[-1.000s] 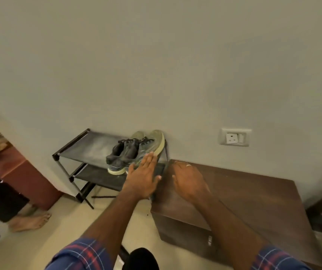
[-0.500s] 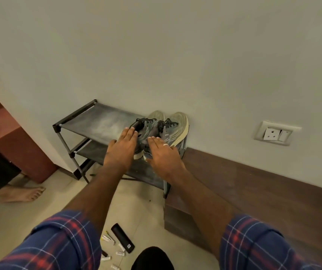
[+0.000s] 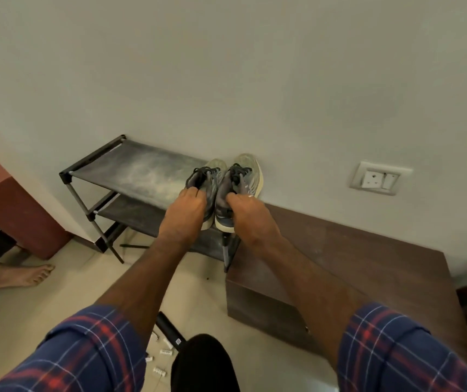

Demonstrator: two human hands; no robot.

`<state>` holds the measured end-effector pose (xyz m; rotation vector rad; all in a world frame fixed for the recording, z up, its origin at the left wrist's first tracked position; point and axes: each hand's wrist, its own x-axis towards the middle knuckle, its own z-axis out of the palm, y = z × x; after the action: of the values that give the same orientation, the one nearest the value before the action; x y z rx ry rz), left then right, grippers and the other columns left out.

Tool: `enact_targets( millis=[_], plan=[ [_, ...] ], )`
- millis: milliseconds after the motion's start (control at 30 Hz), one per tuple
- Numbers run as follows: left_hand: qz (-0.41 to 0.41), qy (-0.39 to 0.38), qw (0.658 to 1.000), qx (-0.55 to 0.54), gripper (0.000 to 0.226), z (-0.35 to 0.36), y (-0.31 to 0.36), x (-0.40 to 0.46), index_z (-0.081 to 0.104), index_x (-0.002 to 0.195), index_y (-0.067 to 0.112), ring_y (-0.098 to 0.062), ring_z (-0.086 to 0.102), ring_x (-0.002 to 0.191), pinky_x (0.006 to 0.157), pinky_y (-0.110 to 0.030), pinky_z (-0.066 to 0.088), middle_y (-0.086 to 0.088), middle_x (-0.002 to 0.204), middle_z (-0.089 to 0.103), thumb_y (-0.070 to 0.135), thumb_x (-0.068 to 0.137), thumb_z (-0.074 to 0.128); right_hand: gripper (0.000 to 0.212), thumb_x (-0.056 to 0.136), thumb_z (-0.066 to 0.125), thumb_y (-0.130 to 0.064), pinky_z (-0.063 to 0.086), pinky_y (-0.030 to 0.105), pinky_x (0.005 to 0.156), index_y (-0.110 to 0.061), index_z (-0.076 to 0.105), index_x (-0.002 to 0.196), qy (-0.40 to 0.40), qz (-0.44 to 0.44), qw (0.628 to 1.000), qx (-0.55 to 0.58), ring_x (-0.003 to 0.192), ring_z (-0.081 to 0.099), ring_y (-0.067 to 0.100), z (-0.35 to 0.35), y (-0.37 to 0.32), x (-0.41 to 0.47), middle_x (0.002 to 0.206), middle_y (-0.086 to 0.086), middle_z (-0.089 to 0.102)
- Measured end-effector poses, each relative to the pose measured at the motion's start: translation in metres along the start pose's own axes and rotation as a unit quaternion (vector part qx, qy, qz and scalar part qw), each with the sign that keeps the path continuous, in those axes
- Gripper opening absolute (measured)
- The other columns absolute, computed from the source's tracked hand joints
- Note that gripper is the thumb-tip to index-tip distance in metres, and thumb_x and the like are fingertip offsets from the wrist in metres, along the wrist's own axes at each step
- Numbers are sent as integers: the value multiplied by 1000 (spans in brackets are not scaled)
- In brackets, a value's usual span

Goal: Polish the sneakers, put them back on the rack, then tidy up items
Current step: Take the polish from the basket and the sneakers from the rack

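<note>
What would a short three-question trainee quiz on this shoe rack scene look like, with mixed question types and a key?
1. True or false: the grey sneakers stand on the top shelf of the shoe rack.
2. Multiple choice: what is the left hand doing? A) gripping the left sneaker at its heel end B) lying flat on the wooden bench C) resting on the floor
3. Fill in: the wall socket is mounted above the wooden ____.

Key: 1 true; 2 A; 3 bench. The right hand likewise grips the other sneaker.
</note>
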<state>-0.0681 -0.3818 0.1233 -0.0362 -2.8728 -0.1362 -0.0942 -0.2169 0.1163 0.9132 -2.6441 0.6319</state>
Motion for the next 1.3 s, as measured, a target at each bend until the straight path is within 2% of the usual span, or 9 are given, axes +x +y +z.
enact_targets(
  millis=[133,267,367,533,733,833,1067,1200,1300],
  plan=[
    [41,-6,999,-22,20,-5,57,-21,59,107,0,-37,55,104,79,-47,54,-21,109,59,-2,87,61,20,79,44,-23,31,30,57,-7,56,80,18,24,1000,0,63,57,35,-38,17,-49,73,16,62],
    [36,3,999,-30,23,-3,109,-42,61,106,-2,-39,58,99,76,-47,55,-23,105,61,-2,83,66,18,80,45,-22,40,35,60,-9,57,83,-14,65,998,-19,73,57,32,-67,45,-111,81,13,63],
    [32,7,997,-65,21,1,150,-58,61,108,0,-38,59,98,74,-49,56,-21,105,61,0,86,62,9,86,61,-17,45,37,65,-8,60,87,-25,83,996,-34,77,58,31,-83,70,-158,85,11,63],
    [106,-39,987,-115,18,26,230,-81,56,113,9,-29,55,107,78,-45,55,-11,115,56,14,96,54,17,88,58,-23,41,37,69,-6,61,92,-50,145,987,-37,87,57,31,-99,98,-219,93,13,64],
    [147,-113,978,-95,23,83,298,-77,55,120,9,-26,56,109,83,-41,56,-10,120,57,9,98,52,9,88,60,-14,44,38,71,-8,62,94,-73,241,967,-42,90,56,31,-93,159,-285,95,12,62],
    [145,-135,976,-89,25,109,316,-71,55,120,8,-27,55,109,82,-42,56,-11,119,56,5,96,52,11,82,54,-17,47,40,64,-9,61,85,-58,262,963,-30,82,58,32,-82,185,-303,85,12,61],
    [136,-161,977,-44,18,139,322,-46,53,113,8,-29,53,110,78,-46,56,-12,116,52,5,95,51,11,82,59,-2,43,38,69,-10,61,90,-45,248,968,-16,91,54,30,-68,207,-284,93,12,61],
    [145,-181,972,-35,21,148,312,-52,53,113,10,-27,54,110,79,-42,56,-10,117,52,5,93,57,16,87,53,-1,41,39,75,-7,63,98,-66,238,969,-2,99,52,31,-51,198,-281,100,14,62],
    [155,-192,968,-39,26,148,306,-57,52,114,11,-27,54,110,80,-42,55,-9,118,52,11,91,64,18,86,47,-6,43,41,74,-6,63,94,-78,242,967,17,96,53,32,-44,191,-275,96,15,62]
  ],
)
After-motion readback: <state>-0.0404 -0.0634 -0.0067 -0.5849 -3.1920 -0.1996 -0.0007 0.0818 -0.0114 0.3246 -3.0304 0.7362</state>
